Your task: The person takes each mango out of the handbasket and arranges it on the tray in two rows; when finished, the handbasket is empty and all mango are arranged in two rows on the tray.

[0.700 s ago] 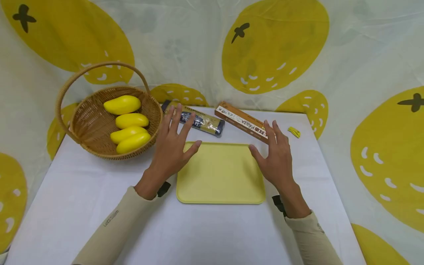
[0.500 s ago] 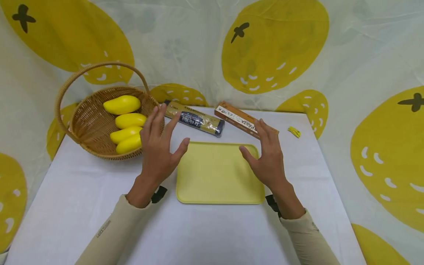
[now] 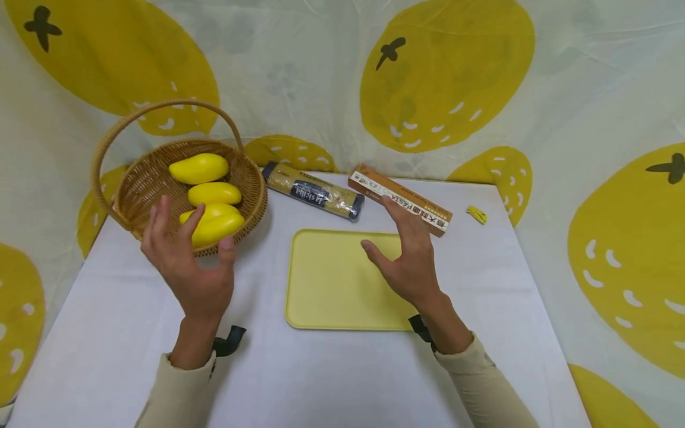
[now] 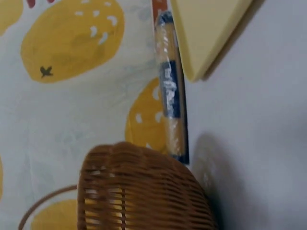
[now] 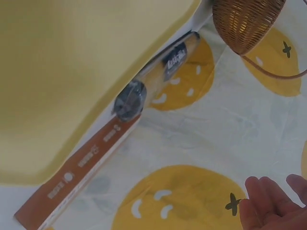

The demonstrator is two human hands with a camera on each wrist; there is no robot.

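Note:
My left hand (image 3: 192, 267) hovers at the near side of the wicker basket (image 3: 144, 223), fingers spread and holding nothing. Inside the basket lie several yellow mangoes (image 3: 199, 169); the hand partly covers the nearest ones in the head view. My right hand (image 3: 409, 258), also holding nothing, hangs over the right part of the pale yellow tray (image 3: 332, 279), thumb apart from the fingers. In the right wrist view, fingertips (image 5: 268, 201) of that hand show at the lower right. The left wrist view has the basket (image 4: 139, 191) at the bottom, without the left hand.
Behind the tray lie a gold-and-dark spaghetti packet (image 3: 313, 191) and an orange-brown pasta box (image 3: 401, 199). A small yellow wrapped piece (image 3: 476, 214) sits at the back right of the white table (image 3: 332, 380). A fruit-printed cloth (image 3: 321, 71) hangs along the table's back edge.
My left hand has moved left and nearer to me, from above the tray's left edge to the basket. My right hand has shifted left over the tray. The objects have stayed in place.

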